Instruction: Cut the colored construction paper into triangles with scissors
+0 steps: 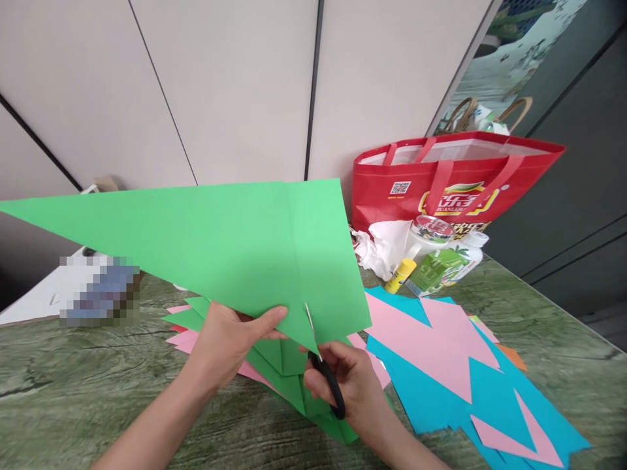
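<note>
A large green sheet of paper (235, 241), narrowing to a point at the far left, is held up above the table. My left hand (230, 339) pinches its lower edge, thumb on the front side. In my right hand (353, 385) is a pair of scissors (329, 378) with black handles. A blade lies across the paper's lower edge near a faint vertical crease. Below both hands lies a pile of folded green paper pieces (284, 365), with pink ones (183, 339) sticking out at the left. The hands partly cover this pile.
To the right lie blue sheets (426, 405) and pink cut pieces (441, 333). Behind them stand a yellow glue stick (400, 275), a green carton (434, 271), a white lidded mug (426, 238), crumpled tissue (385, 245) and a red bag (392, 173). White cabinet panels (235, 85) rise behind.
</note>
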`<state>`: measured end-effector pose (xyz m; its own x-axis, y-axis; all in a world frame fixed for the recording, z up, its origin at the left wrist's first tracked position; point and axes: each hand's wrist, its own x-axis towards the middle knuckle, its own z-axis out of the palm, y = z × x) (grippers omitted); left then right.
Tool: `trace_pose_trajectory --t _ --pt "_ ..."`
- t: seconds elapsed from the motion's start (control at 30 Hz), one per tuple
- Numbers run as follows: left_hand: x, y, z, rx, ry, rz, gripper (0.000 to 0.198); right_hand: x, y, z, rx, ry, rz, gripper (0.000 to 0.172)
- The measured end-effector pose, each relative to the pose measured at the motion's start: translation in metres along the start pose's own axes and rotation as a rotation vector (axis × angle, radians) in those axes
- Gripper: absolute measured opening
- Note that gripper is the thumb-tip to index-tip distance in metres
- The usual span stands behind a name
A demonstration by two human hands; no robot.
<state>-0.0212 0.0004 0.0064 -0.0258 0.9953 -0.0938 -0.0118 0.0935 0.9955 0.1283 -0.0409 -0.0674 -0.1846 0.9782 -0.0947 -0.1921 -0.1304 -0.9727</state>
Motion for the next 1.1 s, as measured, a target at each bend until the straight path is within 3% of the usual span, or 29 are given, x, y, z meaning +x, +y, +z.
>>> trace_pose_trajectory --t 0.43,0.57,0.73,0.9,1.0,1.1 --pt "-0.001 0.001 0.001 -0.014 -0.027 -0.017 0.049 0.000 -0.010 0.009 0.125 0.066 0.086 0.038" --pt "0.000 0.001 0.001 -0.007 -0.014 -0.019 0.047 0.000 -0.010 0.009 0.155 0.111 0.086 0.050" --pt "0.001 0.002 0.000 -0.019 0.016 -0.010 0.049 -0.001 -0.004 0.005 0.246 0.049 -0.010 0.050" --pt "0.000 0.003 0.000 -0.036 0.006 -0.017 0.052 -0.004 -0.009 0.004 0.176 0.054 0.015 0.041" --pt "-0.002 0.004 -0.001 -0.052 -0.023 -0.034 0.052 -0.005 -0.011 0.004 0.135 0.024 0.032 0.061" --pt "-0.003 0.005 -0.002 -0.070 -0.050 -0.063 0.051 -0.005 -0.009 0.002 0.089 -0.005 -0.006 0.059"
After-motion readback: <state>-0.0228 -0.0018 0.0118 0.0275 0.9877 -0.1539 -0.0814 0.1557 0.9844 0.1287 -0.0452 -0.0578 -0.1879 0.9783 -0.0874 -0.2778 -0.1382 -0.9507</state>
